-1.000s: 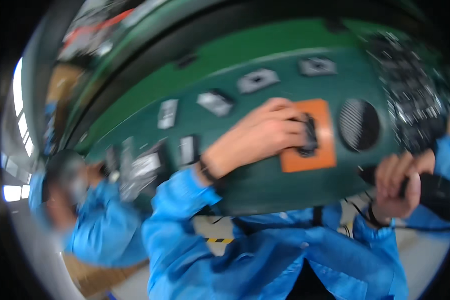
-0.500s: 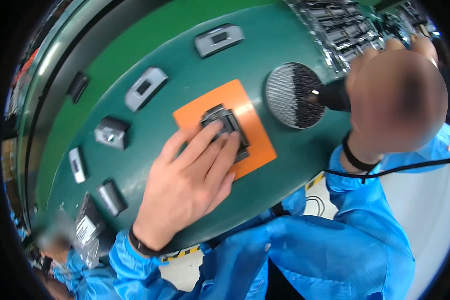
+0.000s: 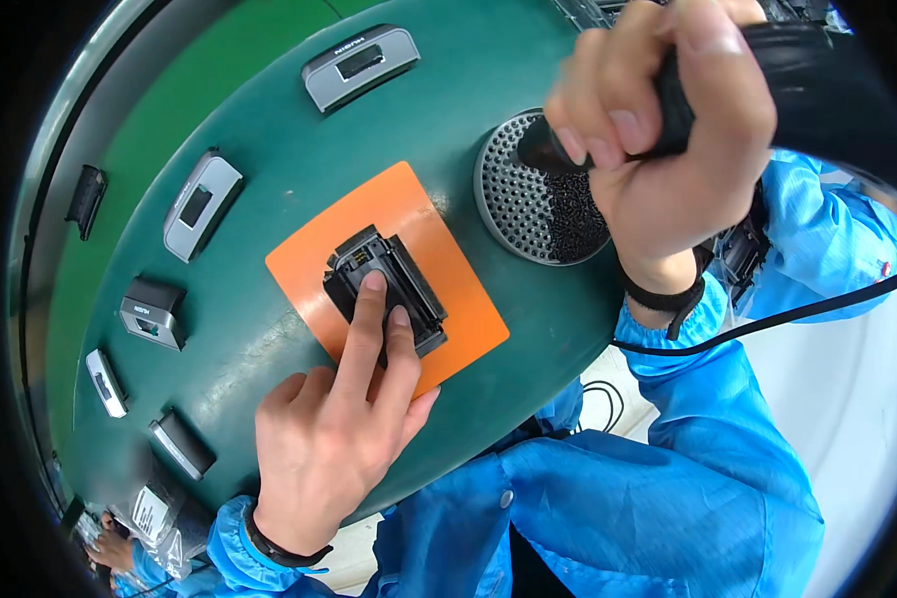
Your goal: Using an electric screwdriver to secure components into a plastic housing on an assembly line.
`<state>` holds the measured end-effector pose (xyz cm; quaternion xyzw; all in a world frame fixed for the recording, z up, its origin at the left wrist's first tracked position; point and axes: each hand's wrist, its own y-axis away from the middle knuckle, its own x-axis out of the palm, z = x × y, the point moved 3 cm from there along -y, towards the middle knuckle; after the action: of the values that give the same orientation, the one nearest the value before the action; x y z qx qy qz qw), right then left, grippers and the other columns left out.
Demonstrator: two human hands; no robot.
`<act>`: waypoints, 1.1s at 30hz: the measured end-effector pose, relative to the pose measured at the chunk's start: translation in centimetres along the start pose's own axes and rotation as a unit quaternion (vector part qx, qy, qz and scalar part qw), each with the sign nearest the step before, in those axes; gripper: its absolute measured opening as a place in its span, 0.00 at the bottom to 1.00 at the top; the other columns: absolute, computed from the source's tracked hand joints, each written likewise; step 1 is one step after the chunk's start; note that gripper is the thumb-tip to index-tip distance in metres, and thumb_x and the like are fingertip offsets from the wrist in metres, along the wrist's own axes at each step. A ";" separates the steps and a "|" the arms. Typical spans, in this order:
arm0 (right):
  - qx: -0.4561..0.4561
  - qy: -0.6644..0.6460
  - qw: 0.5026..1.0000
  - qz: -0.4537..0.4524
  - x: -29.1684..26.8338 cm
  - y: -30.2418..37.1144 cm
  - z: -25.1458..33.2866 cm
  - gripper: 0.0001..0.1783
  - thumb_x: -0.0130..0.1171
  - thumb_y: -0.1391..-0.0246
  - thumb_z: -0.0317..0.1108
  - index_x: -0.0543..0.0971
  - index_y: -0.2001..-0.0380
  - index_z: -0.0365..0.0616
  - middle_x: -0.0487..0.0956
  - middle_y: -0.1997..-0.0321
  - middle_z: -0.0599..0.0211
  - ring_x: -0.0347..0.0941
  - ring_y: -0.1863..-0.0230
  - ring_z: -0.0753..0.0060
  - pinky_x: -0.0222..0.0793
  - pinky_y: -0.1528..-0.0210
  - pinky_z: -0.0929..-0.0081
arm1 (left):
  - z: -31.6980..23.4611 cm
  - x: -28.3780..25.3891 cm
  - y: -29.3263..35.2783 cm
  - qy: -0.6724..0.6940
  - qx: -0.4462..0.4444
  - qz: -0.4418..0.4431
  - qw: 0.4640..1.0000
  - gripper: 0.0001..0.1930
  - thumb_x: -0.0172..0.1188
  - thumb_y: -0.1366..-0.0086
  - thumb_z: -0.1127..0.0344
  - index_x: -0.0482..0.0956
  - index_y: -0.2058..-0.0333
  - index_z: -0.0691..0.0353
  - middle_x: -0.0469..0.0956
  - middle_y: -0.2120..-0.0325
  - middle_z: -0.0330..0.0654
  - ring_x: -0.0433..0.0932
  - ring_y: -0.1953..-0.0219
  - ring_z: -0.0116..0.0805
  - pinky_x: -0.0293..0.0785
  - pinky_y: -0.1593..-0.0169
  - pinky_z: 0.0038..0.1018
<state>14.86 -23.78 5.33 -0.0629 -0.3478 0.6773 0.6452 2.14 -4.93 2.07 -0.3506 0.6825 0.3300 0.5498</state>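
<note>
On orange mat: black part | left hand: 2 fingertips pressing it | right hand: gripping tool | gray housing: lettered

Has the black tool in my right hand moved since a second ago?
Yes, forward: judged against the round dish, the black tool was nearer you and clear of it; now its nose shows over it.

Left hand on black housing
</note>
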 end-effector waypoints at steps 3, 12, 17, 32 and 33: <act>-0.003 0.015 1.000 0.027 -0.5 -0.2 -0.5 0.11 0.49 0.31 0.35 0.62 0.66 0.41 0.61 0.90 0.70 0.54 0.91 0.79 0.56 0.87 0.77 | 0.2 0.3 0.1 -0.008 0.012 -0.028 0.999 0.29 0.73 0.46 0.52 0.81 0.50 0.65 0.76 0.39 0.48 0.72 0.83 0.28 0.73 0.77 0.23; 0.080 0.027 0.996 -0.010 0.8 -0.4 -0.4 0.12 0.45 0.29 0.36 0.62 0.66 0.41 0.60 0.90 0.71 0.53 0.91 0.77 0.57 0.87 0.77 | 0.8 -0.2 0.2 0.035 0.005 -0.007 0.999 0.33 0.71 0.45 0.50 0.79 0.48 0.70 0.76 0.40 0.50 0.79 0.78 0.32 0.78 0.72 0.26; 0.027 0.032 0.998 0.050 1.0 -0.8 -0.8 0.14 0.46 0.29 0.37 0.62 0.69 0.42 0.61 0.90 0.71 0.53 0.91 0.78 0.58 0.87 0.77 | 1.3 0.1 0.3 0.034 0.013 -0.013 0.999 0.33 0.71 0.45 0.50 0.78 0.47 0.70 0.76 0.40 0.50 0.80 0.76 0.33 0.79 0.71 0.26; 0.064 -0.009 0.959 0.277 5.0 -0.3 -0.7 0.11 0.46 0.31 0.41 0.66 0.62 0.45 0.59 0.88 0.74 0.53 0.91 0.78 0.57 0.87 0.75 | 0.6 0.9 1.1 0.001 0.006 -0.009 1.000 0.32 0.73 0.48 0.56 0.78 0.46 0.65 0.73 0.38 0.47 0.79 0.78 0.28 0.77 0.70 0.25; 0.067 -0.007 0.955 0.288 5.3 0.1 -1.3 0.11 0.45 0.31 0.41 0.67 0.61 0.45 0.59 0.88 0.74 0.54 0.90 0.78 0.57 0.87 0.75 | 0.6 0.9 1.1 0.004 0.014 -0.013 1.000 0.31 0.72 0.48 0.56 0.78 0.46 0.65 0.74 0.39 0.47 0.79 0.78 0.28 0.77 0.71 0.25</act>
<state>14.63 -18.44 6.24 -0.1127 -0.2736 0.8565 0.4229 1.38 -3.99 1.16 -0.3531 0.6849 0.3116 0.5560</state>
